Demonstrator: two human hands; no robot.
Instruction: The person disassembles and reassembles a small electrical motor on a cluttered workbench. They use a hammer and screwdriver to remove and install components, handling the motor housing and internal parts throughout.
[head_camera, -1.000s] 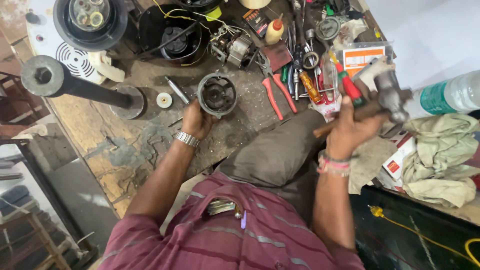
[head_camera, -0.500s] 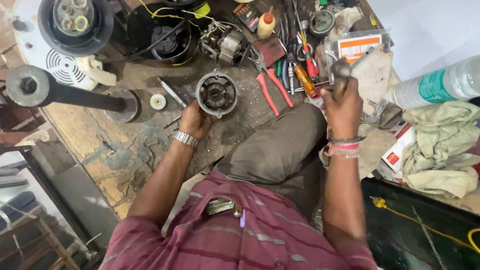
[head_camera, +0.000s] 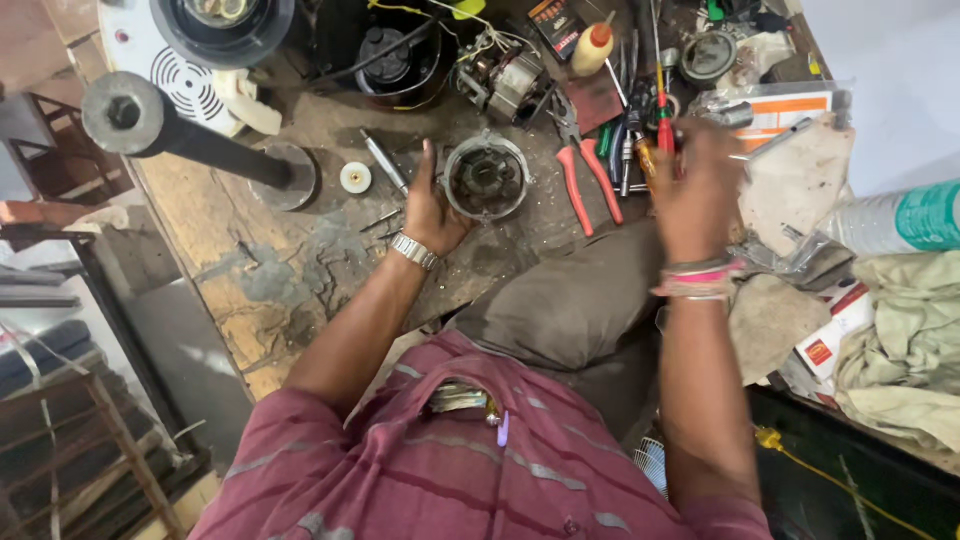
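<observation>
My left hand (head_camera: 430, 205) grips the left side of a round grey metal motor housing (head_camera: 487, 178), which stands open side up on the worn wooden bench (head_camera: 250, 270). A metal watch is on that wrist. My right hand (head_camera: 695, 190) is blurred, with its fingers curled down among the heap of screwdrivers (head_camera: 655, 125) on the right side of the bench. Whether it holds anything is hidden by the blur. Red-handled pliers (head_camera: 585, 185) lie between the two hands.
A black pipe on a round base (head_camera: 170, 135) lies at the left, with a white disc (head_camera: 356, 177) beside it. A wound motor (head_camera: 505, 80), a black pot (head_camera: 400, 55) and a glue bottle (head_camera: 595, 48) sit behind. Cloths (head_camera: 910, 330) and a plastic bottle (head_camera: 900, 220) lie at right.
My right hand, which held a hammer up a second ago, has swung left and down onto the tool heap; the hammer is no longer seen. My left hand stays on the housing.
</observation>
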